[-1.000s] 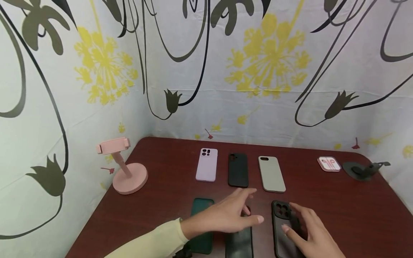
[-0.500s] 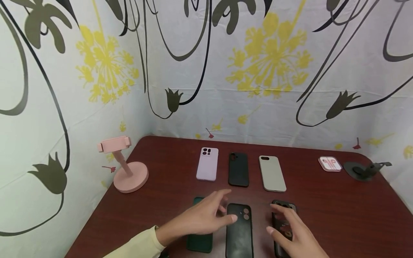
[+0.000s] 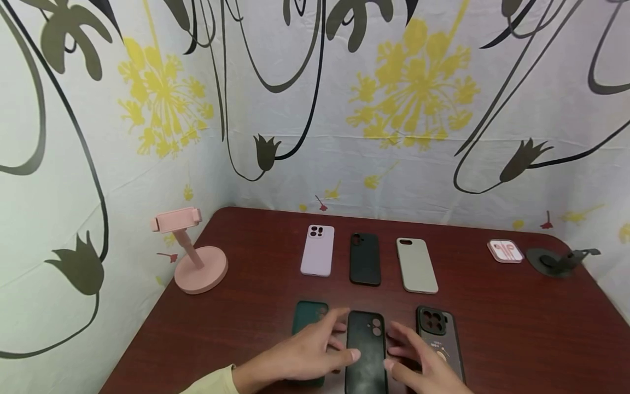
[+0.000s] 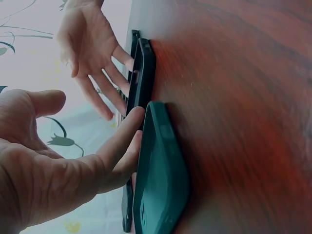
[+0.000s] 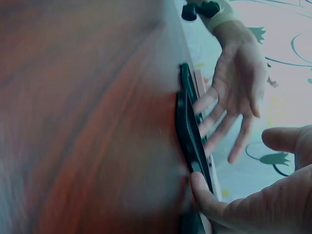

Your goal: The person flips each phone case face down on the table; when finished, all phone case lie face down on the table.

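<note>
A black phone case [image 3: 366, 355] with two camera holes lies between my hands in the head view. My left hand [image 3: 305, 353] is at its left side, thumb over the case edge and fingers extended above a green phone case [image 3: 306, 317]. On the right, my right hand [image 3: 425, 364] has its fingertips beside the black case's edge. In the right wrist view a finger [image 5: 199, 183] of that hand meets the case side. A dark case with a smoky back [image 3: 445, 336] lies right of my right hand, partly covered by it. Neither hand curls around anything.
Behind lie a lilac phone case [image 3: 317, 251], another black case [image 3: 365, 260] and a pale grey case [image 3: 416, 265]. A pink phone stand [image 3: 199, 271] stands at left. A small earphone box [image 3: 506, 251] and a dark round-based stand [image 3: 548, 262] are at the right.
My left hand has drawn back left and down from across the middle case. My right hand has moved left, off the smoky case, to the middle case's right edge.
</note>
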`<action>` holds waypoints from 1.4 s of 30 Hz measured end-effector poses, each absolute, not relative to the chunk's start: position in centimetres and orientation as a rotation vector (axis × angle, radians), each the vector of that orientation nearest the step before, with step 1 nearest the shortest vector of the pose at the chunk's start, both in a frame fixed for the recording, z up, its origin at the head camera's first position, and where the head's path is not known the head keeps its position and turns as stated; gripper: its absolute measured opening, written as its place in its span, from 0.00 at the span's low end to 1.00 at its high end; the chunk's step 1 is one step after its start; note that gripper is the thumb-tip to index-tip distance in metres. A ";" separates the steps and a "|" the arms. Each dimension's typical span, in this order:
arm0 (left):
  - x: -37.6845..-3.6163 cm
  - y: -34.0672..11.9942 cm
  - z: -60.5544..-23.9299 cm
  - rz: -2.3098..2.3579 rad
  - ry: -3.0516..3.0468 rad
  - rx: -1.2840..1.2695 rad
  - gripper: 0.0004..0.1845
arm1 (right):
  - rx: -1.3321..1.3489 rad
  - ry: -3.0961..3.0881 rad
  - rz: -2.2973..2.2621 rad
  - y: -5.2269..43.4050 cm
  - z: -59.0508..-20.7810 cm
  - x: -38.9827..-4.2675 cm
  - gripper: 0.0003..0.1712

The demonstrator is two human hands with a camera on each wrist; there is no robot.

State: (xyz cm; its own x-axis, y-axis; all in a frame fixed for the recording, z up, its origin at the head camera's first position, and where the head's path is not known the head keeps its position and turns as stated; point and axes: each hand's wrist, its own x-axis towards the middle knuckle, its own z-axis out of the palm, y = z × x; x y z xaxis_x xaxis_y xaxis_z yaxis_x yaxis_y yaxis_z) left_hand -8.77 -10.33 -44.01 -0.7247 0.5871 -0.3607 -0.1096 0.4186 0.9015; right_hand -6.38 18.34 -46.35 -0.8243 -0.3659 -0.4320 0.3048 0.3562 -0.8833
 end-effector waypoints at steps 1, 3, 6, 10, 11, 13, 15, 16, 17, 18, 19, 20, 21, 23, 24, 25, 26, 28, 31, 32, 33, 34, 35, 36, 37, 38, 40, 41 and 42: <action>-8.7 -10.2 -44.1 1.341 2.026 0.407 0.41 | -0.026 2.039 -1.514 18.2 -46.4 -6.3 0.49; -8.7 -10.0 -44.1 1.323 2.045 0.414 0.41 | 0.017 2.032 -1.531 17.8 -46.5 -6.3 0.49; -8.8 -9.8 -44.1 1.317 2.045 0.419 0.40 | 0.054 2.027 -1.546 17.6 -46.5 -6.3 0.49; -8.9 -9.6 -44.1 1.324 2.017 0.428 0.39 | 0.107 2.021 -1.550 17.5 -46.3 -6.3 0.49; -9.0 -9.6 -44.1 1.324 2.012 0.432 0.39 | 0.119 2.021 -1.551 17.6 -46.3 -6.3 0.49; -9.1 -9.4 -44.1 1.330 1.998 0.439 0.39 | 0.131 2.021 -1.552 17.7 -46.1 -6.1 0.49; -9.2 -9.2 -44.2 1.342 1.974 0.448 0.39 | 0.140 2.008 -1.569 17.8 -45.9 -6.0 0.49; -9.2 -9.1 -44.2 1.345 1.964 0.452 0.39 | 0.138 2.000 -1.581 17.9 -45.7 -5.9 0.48; -9.3 -9.1 -44.2 1.351 1.952 0.454 0.39 | 0.134 1.988 -1.595 18.0 -45.6 -5.9 0.48; -9.3 -9.0 -44.3 1.355 1.940 0.455 0.39 | 0.132 1.978 -1.610 18.0 -45.5 -5.8 0.47; -9.4 -8.9 -44.3 1.355 1.932 0.452 0.39 | 0.135 1.965 -1.626 18.1 -45.4 -5.8 0.47; -9.4 -8.8 -44.3 1.357 1.924 0.450 0.39 | 0.132 1.958 -1.642 18.2 -45.3 -5.8 0.47; -9.5 -8.7 -44.3 1.354 1.923 0.451 0.39 | 0.132 1.954 -1.654 18.3 -45.3 -5.8 0.46; -9.6 -8.4 -44.4 1.355 1.914 0.446 0.39 | 0.137 1.956 -1.672 18.6 -45.2 -5.7 0.46; -9.6 -8.3 -44.5 1.354 1.911 0.444 0.39 | 0.137 1.959 -1.681 18.7 -45.2 -5.7 0.45; -9.7 -8.2 -44.5 1.355 1.906 0.444 0.39 | 0.140 1.963 -1.688 18.8 -45.1 -5.6 0.45; -9.7 -8.1 -44.5 1.356 1.903 0.449 0.39 | 0.144 1.969 -1.697 18.9 -45.1 -5.5 0.45; -9.9 -7.8 -44.5 1.370 1.879 0.443 0.38 | 0.172 1.978 -1.716 19.0 -45.0 -5.4 0.44; -10.0 -7.3 -44.5 1.387 1.854 0.430 0.37 | 0.233 1.996 -1.748 19.0 -44.8 -5.2 0.44; -10.1 -7.1 -44.5 1.393 1.846 0.423 0.37 | 0.258 2.004 -1.759 18.9 -44.7 -5.2 0.44; -10.1 -6.9 -44.4 1.401 1.835 0.414 0.37 | 0.278 2.018 -1.765 18.8 -44.7 -5.2 0.44; -10.0 -6.7 -44.4 1.401 1.834 0.410 0.37 | 0.294 2.021 -1.772 18.8 -44.6 -5.2 0.43; -10.1 -6.5 -44.4 1.401 1.834 0.407 0.37 | 0.312 2.028 -1.780 18.7 -44.5 -5.2 0.43; -10.1 -6.3 -44.4 1.396 1.839 0.405 0.37 | 0.320 2.033 -1.788 18.7 -44.4 -5.2 0.43; -10.1 -6.2 -44.5 1.391 1.843 0.405 0.37 | 0.321 2.035 -1.795 18.6 -44.3 -5.2 0.42; -10.1 -6.0 -44.5 1.385 1.848 0.404 0.37 | 0.318 2.033 -1.806 18.6 -44.2 -5.2 0.42; -10.3 -5.8 -44.6 1.367 1.864 0.408 0.37 | 0.305 2.009 -1.833 18.5 -44.1 -5.2 0.40; -10.3 -5.7 -44.6 1.357 1.873 0.412 0.36 | 0.294 1.999 -1.846 18.4 -44.1 -5.2 0.39; -10.4 -5.6 -44.6 1.349 1.879 0.415 0.36 | 0.278 1.991 -1.858 18.4 -44.1 -5.2 0.38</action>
